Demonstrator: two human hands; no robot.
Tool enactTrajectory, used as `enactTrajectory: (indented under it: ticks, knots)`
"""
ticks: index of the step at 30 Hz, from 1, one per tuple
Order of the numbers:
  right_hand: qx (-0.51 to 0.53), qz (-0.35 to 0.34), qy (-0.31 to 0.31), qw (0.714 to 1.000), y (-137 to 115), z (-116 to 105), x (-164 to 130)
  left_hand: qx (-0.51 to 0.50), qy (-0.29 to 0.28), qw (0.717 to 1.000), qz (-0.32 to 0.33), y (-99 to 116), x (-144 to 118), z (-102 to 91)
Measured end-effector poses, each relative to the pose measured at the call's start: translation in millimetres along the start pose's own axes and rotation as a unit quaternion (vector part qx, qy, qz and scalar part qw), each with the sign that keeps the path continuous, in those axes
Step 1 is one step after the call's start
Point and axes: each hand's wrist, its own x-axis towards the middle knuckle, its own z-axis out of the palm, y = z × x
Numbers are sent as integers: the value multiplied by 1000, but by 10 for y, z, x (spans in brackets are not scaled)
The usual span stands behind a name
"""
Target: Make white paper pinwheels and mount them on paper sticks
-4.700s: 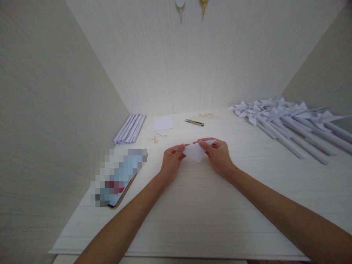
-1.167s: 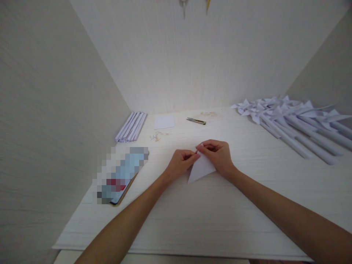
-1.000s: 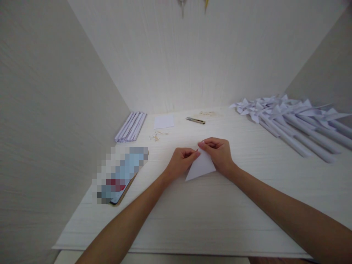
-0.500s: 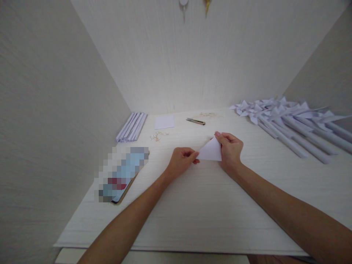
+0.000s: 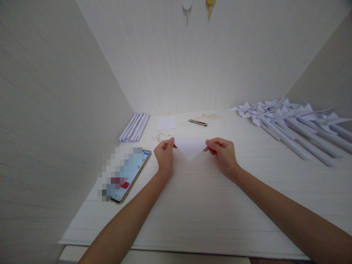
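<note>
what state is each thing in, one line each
triangular paper, held by two corners
left hand, pinching one corner
right hand, pinching the other corner
square sheet, lying flat
snips, lying down, blades hard to judge
phone, screen lit, partly pixelated
paper tubes, rolled, stacked
paper pinwheels, assembled, piled
small bits, scattered

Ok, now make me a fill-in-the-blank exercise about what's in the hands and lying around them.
1. The left hand and right hand hold the folded paper in the shape of a ____.
2. The phone lies nearer to the ____ hand.
3. The pinwheels lie toward the ____ side of the picture.
4. The white paper square lies ____ the snips and the paper tubes.

Missing words: triangle, left, right, between.
</note>
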Motion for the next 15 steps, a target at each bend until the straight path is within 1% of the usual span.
enactTrajectory:
  ticks: [1, 3, 5, 6, 9, 12, 15]
  knots:
    - [-26, 13, -53, 998, -7, 6, -17, -12, 26, 1000, 0, -8, 23, -11]
    - [-86, 43, -162, 982, -18, 20, -47, -18, 49, 999, -8, -9, 56, -28]
    - [-145, 58, -246, 957, -26, 40, -71, -12, 42, 999, -17, 1, 65, -34]
    - [-171, 60, -271, 946, -29, 49, -81, -6, 31, 999, -17, 6, 58, -32]
    - [-208, 45, -299, 930, -34, 72, -95, 15, -20, 1000, -13, 19, -6, -4]
    - [-219, 23, -306, 926, -31, 75, -94, 30, -99, 994, -22, 34, -101, 39]
    - [-215, 19, -305, 928, -7, 61, -83, 45, -153, 987, -24, 62, -166, 76]
